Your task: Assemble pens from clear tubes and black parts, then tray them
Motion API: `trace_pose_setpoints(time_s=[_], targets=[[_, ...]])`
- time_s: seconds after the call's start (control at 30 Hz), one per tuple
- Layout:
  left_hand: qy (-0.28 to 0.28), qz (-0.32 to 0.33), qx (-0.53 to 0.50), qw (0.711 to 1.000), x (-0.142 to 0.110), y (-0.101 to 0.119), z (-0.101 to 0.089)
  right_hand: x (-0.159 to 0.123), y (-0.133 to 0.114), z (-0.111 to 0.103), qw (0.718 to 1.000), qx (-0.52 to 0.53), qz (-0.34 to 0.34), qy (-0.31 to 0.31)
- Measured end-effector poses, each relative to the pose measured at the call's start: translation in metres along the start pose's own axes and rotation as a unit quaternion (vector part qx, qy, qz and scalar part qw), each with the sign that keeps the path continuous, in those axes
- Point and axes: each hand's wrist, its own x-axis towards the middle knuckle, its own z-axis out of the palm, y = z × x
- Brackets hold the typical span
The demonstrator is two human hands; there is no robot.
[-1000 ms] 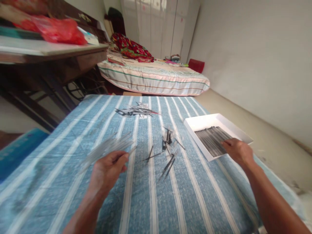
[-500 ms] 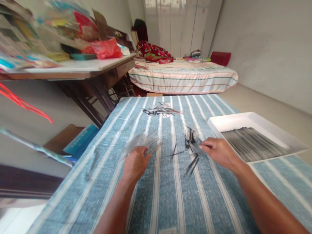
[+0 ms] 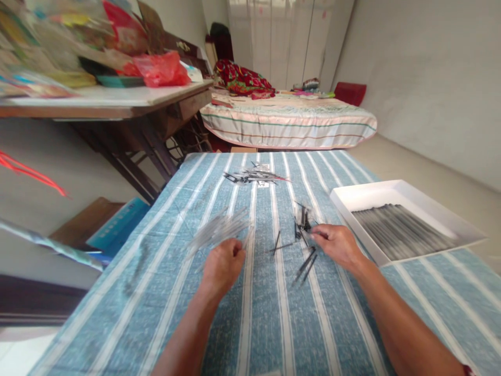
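My left hand [image 3: 225, 263] is closed in a pinch on a thin clear plastic sleeve [image 3: 249, 235] that stands up from the fingertips. Just beyond it, a loose pile of similar clear sleeves [image 3: 219, 228] lies on the striped cloth. My right hand [image 3: 338, 244] is closed too, its thumb and fingertips at the right edge of a small heap of thin black sticks [image 3: 303, 216]. It seems to pinch one stick, whose shape is mostly hidden. A few more black sticks [image 3: 304, 266] lie scattered in front of the heap.
A white open box [image 3: 391, 190] at the right holds a row of many dark, slender pieces. Farther back lies another pile of dark and clear pieces [image 3: 254, 176] over a printed label. At the left stands a table [image 3: 129, 99] loaded with bags; behind is a bed [image 3: 289, 122].
The view has shifted slightly. My left hand has drawn a little nearer with the clear sleeve, now more upright. My right hand has moved slightly left, closer against the black heap.
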Motion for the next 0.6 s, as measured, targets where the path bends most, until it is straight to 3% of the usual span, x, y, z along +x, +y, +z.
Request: trace_pose_setpoints(time_s=[0.1,0.2,0.43,0.6], targets=[[-0.024,-0.036,-0.232,0.972,-0.004,0.008,0.000,-0.002,-0.002,-0.004,0.999,-0.008,-0.029,-0.025],[-0.081,-0.075,-0.370,0.922,-0.008,0.016,-0.001,-0.004,-0.005,-0.005,0.996,-0.026,-0.060,-0.060],[-0.133,-0.066,-0.463,0.874,-0.013,0.021,0.003,-0.004,-0.006,0.003,0.996,-0.066,-0.058,-0.029],[-0.157,-0.074,-0.478,0.861,-0.016,0.025,0.006,0.003,-0.027,0.015,0.985,-0.158,-0.061,-0.041]])
